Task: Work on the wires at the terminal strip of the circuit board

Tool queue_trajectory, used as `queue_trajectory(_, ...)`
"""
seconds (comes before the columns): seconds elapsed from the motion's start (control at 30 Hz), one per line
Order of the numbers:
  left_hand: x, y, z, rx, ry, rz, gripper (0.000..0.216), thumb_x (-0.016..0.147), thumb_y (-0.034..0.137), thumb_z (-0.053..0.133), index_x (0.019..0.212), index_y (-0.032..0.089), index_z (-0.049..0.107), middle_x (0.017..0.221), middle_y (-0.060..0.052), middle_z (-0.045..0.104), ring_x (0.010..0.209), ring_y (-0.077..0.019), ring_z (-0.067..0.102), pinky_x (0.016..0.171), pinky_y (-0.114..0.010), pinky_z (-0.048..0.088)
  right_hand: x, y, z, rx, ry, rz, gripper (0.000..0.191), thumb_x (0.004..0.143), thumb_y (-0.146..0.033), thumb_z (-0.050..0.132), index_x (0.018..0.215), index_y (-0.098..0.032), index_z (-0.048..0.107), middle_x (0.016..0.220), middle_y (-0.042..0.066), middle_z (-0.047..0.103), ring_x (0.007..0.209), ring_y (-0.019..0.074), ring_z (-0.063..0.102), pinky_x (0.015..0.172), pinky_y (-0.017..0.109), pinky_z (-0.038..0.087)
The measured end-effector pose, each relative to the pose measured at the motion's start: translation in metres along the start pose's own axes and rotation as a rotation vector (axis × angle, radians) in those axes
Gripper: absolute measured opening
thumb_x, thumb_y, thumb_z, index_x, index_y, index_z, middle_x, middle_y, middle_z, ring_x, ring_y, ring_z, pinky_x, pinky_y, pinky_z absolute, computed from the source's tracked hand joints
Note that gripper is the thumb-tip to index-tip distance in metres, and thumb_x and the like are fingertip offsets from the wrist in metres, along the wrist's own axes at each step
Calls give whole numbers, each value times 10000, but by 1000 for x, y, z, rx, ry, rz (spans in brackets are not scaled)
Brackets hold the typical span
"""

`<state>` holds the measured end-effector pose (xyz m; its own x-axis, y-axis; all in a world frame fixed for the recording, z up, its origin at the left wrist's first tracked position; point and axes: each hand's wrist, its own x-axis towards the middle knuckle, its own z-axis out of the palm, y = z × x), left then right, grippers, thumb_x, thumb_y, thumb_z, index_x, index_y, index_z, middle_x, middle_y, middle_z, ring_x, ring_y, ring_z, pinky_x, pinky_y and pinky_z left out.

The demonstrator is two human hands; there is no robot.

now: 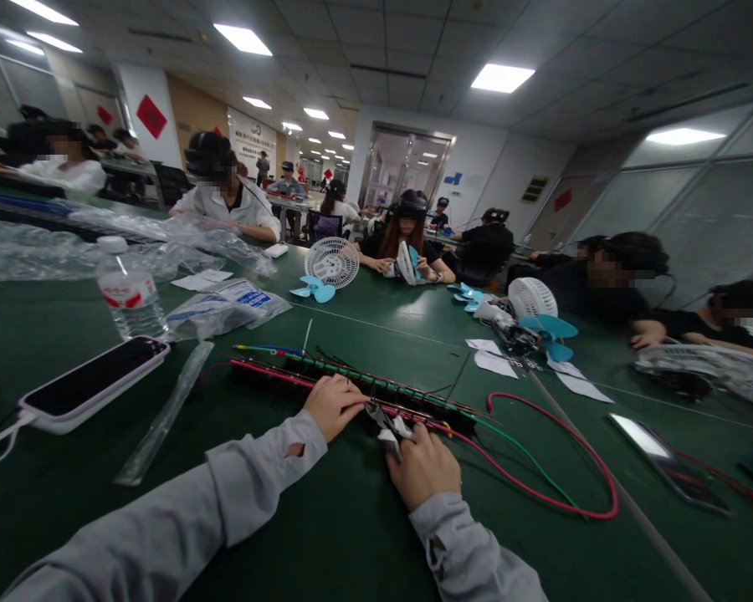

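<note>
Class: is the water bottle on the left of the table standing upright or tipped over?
Upright: the water bottle stands on its base on the green table, its white cap on top.

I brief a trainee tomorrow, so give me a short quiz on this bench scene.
1. True or false: the left hand rests on the black strip with wires.
2. Which hand holds the small tool? A) left hand B) right hand
3. Fill in: the big wire loop to the right of the strip is ____ in colour.

Key: 1 true; 2 B; 3 red.
</note>
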<state>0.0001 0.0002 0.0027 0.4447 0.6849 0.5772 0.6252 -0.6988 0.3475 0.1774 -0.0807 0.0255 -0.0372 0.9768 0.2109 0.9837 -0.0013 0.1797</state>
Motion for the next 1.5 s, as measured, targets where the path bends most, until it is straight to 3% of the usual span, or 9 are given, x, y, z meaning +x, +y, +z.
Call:
queue_trajectory(0.33, 0, 0, 0, 8, -9, -4, 192, 832, 315, 482, 942, 289, 637, 870, 3, 626, 853, -152, 482, 722, -317, 313, 1, -2, -4, 12, -63, 25, 261, 738, -391, 478, 717, -213, 667, 933, 59, 580, 827, 196, 534, 668, 287, 373)
queue_trajectory(0.8, 0, 1, 0, -6, -3, -10, 186, 830, 308, 485, 936, 282, 635, 881, 10, 629, 859, -151, 479, 732, -321, 306, -1, -3, -11, 21, -45, 17, 241, 740, -362, 492, 689, -192, 655, 906, 68, 576, 822, 185, 528, 669, 281, 351)
queue_trajectory(1.13, 1, 1, -1, -5, -1, -6, 190, 831, 306, 481, 944, 280, 632, 881, 6, 630, 853, -154, 482, 717, -321, 308, -2, -1, -16, 40, 0, -35, 231, 728, -340, 501, 754, -167, 652, 1029, 124, 564, 989, 246, 459, 784, 332, 311)
queue_trajectory(1.5, 0, 1, 1, 5, 9, 3, 188, 831, 305, 483, 939, 279, 634, 882, 2, 628, 851, -151, 486, 726, -322, 313, 1, -1, -15, 47, -43, -9, 271, 714, -357, 502, 834, -167, 653, 1131, 141, 527, 1081, 270, 399, 856, 367, 262)
